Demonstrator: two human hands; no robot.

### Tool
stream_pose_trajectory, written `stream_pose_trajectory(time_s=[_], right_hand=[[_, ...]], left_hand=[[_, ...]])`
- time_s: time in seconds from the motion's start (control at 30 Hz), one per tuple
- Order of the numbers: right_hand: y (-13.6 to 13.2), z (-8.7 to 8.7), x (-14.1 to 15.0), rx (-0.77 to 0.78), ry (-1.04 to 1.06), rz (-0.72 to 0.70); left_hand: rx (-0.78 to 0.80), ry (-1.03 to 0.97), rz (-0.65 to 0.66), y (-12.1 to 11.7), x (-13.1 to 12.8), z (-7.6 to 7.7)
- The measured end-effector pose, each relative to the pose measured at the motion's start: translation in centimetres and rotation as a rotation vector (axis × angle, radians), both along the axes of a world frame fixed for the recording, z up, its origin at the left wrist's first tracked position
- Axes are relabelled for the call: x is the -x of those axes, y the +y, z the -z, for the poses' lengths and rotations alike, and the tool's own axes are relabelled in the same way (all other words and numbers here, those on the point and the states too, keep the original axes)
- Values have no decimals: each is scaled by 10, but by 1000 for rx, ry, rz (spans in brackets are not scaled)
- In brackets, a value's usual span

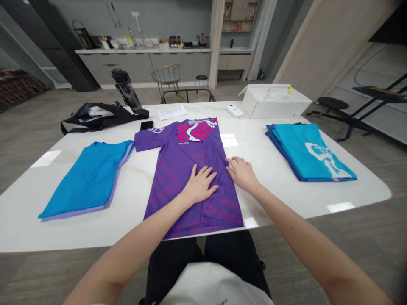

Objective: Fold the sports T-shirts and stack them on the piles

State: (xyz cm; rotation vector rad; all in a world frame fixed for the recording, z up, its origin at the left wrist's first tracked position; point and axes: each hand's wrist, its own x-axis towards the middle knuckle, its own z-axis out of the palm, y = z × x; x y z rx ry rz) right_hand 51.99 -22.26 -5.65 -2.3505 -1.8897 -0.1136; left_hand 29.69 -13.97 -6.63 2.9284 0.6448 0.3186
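A purple T-shirt (181,182) with a pink and white pattern near its collar lies on the white table (133,220) in front of me. Its right side is folded inward over the body, while the left sleeve stays spread out. My left hand (200,184) rests flat on the folded part, fingers apart. At the shirt's right edge, my right hand (242,173) lies with fingers stretched out, its fingertips touching the fabric. Neither hand grips anything. Farther left are blue and lilac shirts (90,176), one on the other. A folded stack of blue shirts (311,152) sits to the right.
Toward the back stand a white open box (276,101), a small white device (235,111), a paper sheet (172,112) and a black phone (146,125). A black bag (98,116) and a dark bottle (127,91) are at the back left. The table's front edge meets my lap.
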Motion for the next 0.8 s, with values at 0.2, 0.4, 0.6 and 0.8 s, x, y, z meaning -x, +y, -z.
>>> stream_pose_trajectory(time_s=[0.2,0.4,0.6,0.8], right_hand=[[-58,-3,36,6,4,57],[-99,-12,44,2,170,93],[-149,-11,59,-9,267,-162],[-173,-10,60,-44,270,-304]], left_hand=[[57,-39,-127,-67,18,1],[224,-194,-282,-97,32,-14],[394,-221,-165,-112,51,-21],[231,-90,36,-117,75,-23]])
